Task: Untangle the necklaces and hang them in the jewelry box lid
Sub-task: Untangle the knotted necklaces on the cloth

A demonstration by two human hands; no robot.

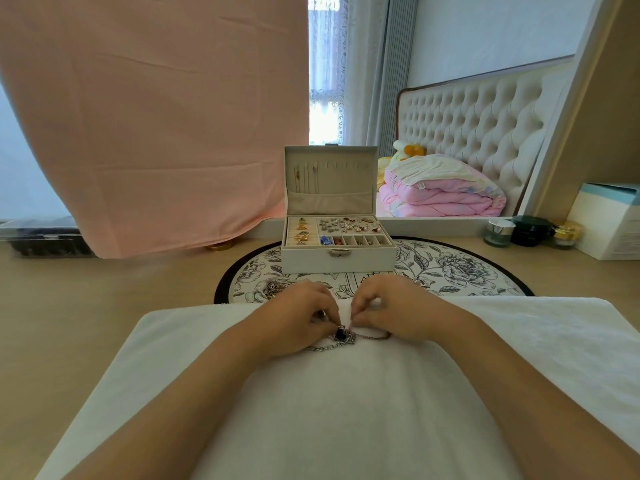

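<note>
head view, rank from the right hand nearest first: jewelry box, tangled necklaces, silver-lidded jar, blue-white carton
1. tangled necklaces, pinched by the right hand
2. jewelry box, just beyond
3. silver-lidded jar, far right
4. blue-white carton, right edge

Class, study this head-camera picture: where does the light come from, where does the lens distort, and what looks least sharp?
Head view: daylight enters from the blown-out curtained window behind the open cream jewelry box lid; the wide-angle lens splays the edges of the white towel; the tangled silver chain necklaces pinched by the left hand and right hand look soft.
</note>
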